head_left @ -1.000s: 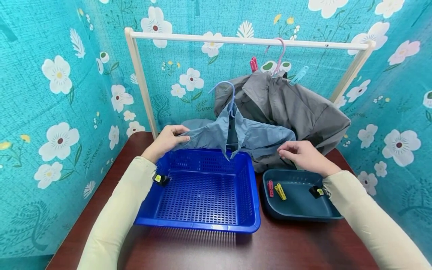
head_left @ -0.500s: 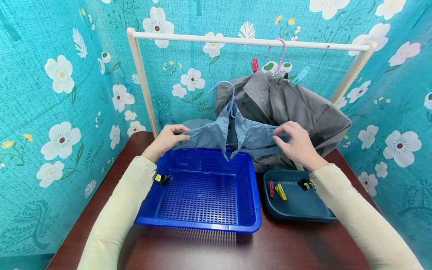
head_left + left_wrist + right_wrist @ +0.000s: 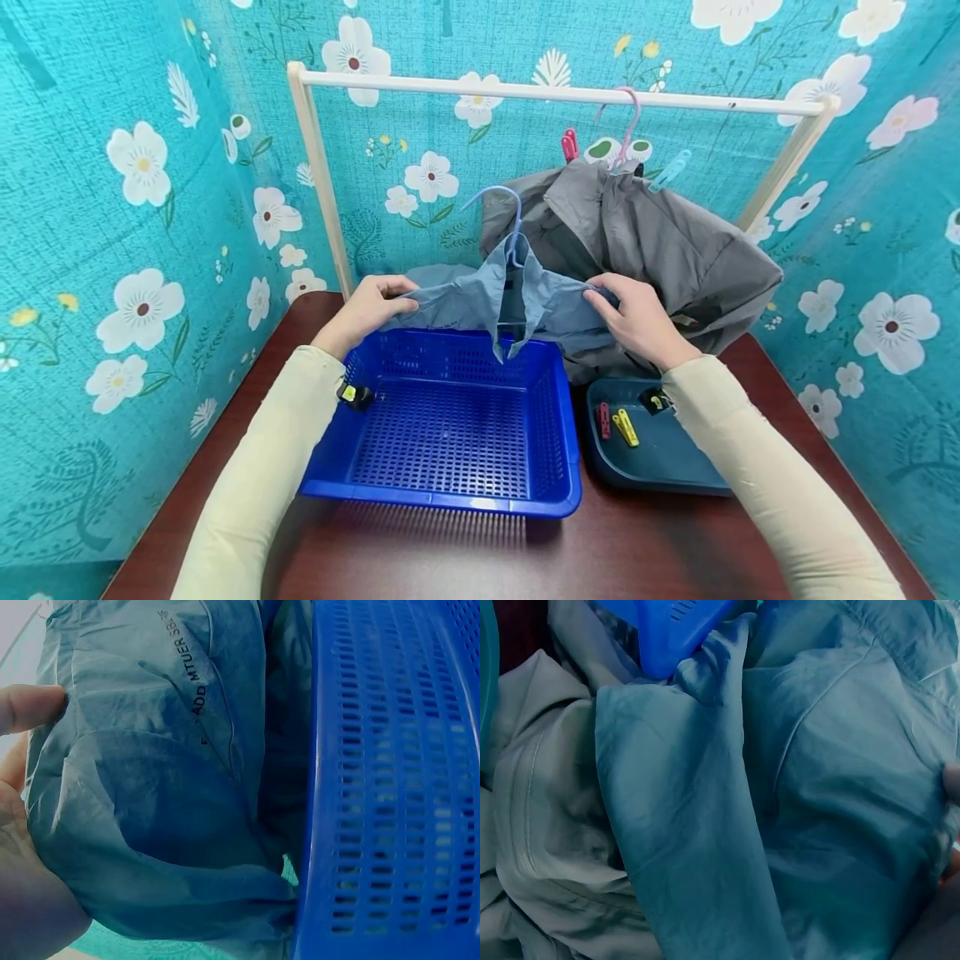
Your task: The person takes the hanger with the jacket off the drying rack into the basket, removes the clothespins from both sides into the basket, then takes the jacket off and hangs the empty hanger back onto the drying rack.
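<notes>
Head view: both hands on the blue garment (image 3: 461, 302). Left hand (image 3: 362, 312) pinches its left shoulder, fingers closed on cloth; right hand (image 3: 636, 318) pinches the right shoulder the same way. Garment sits at the far rim of the blue basket (image 3: 442, 500), collar dipping over that rim. Blue hanger (image 3: 519, 215) pokes up through the collar, hook below the rail of the wooden rack (image 3: 465, 87), not touching it. Left wrist cam: dark lettering (image 3: 187, 679) on the cloth, thumb on its edge. Right wrist cam: blue cloth overlaps the grey garment (image 3: 562, 825); right fingers mostly cut off at the frame edge. Grey one hangs on the pink hanger (image 3: 634, 121), red clip (image 3: 570, 146) and light-blue clip (image 3: 671, 170) up top. Dark tray (image 3: 637, 481) beside basket on worktop (image 3: 405, 554), pink clothespin (image 3: 603, 421) and yellow clothespin (image 3: 626, 427) inside.
</notes>
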### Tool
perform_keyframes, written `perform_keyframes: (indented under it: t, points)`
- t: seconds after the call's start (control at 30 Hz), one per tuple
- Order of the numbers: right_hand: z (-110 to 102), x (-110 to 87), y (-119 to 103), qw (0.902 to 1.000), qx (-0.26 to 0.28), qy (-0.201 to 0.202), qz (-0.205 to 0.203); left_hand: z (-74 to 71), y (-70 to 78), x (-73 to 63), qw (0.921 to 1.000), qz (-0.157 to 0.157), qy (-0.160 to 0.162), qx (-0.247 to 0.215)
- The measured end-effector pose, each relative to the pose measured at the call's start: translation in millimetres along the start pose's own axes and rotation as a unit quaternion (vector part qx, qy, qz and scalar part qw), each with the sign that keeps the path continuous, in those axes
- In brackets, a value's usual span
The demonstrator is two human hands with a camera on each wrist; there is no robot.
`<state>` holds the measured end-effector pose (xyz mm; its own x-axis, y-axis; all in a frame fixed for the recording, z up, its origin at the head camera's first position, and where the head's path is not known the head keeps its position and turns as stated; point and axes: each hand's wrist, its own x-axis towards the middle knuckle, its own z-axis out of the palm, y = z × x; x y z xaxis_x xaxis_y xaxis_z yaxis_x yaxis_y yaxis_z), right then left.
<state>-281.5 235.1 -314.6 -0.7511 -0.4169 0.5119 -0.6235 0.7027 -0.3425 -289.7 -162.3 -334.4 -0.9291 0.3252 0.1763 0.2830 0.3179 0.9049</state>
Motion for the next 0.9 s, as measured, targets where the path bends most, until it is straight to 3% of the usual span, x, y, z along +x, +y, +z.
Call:
perform_keyframes:
  t: [0.1,0.23,0.33,0.47,0.57,0.73,0.9]
  points:
    - [2.3,-0.2,-1.9,1.0000,-0.003,0.001,0.001,0.4,1.2,0.2,0.9982,0.012,0.013,0.057]
    - [5.4,-0.1,-4.5,0.9997,-0.022,0.010,0.002,6.9,6.3,0.4,0.9870,0.037,0.037,0.152]
    - [7.4,0.2,-6.3,0.9992,-0.034,0.020,-0.002,16.1,13.0,1.2,0.9810,0.060,0.035,0.181]
    - [8.5,1.3,-9.6,0.9989,-0.036,0.027,-0.016,29.7,21.8,4.8,0.9799,0.096,0.025,0.173]
    - [8.0,2.5,-11.9,0.9989,-0.032,0.025,-0.023,37.1,24.7,8.6,0.9798,0.112,0.038,0.161]
    - [5.4,3.2,-12.6,0.9994,-0.012,0.010,-0.031,39.1,22.8,11.2,0.9843,0.113,0.065,0.119]
    - [-1.2,1.8,-7.9,0.9998,0.012,0.004,-0.017,36.6,21.8,11.5,0.9857,0.117,0.062,0.105]
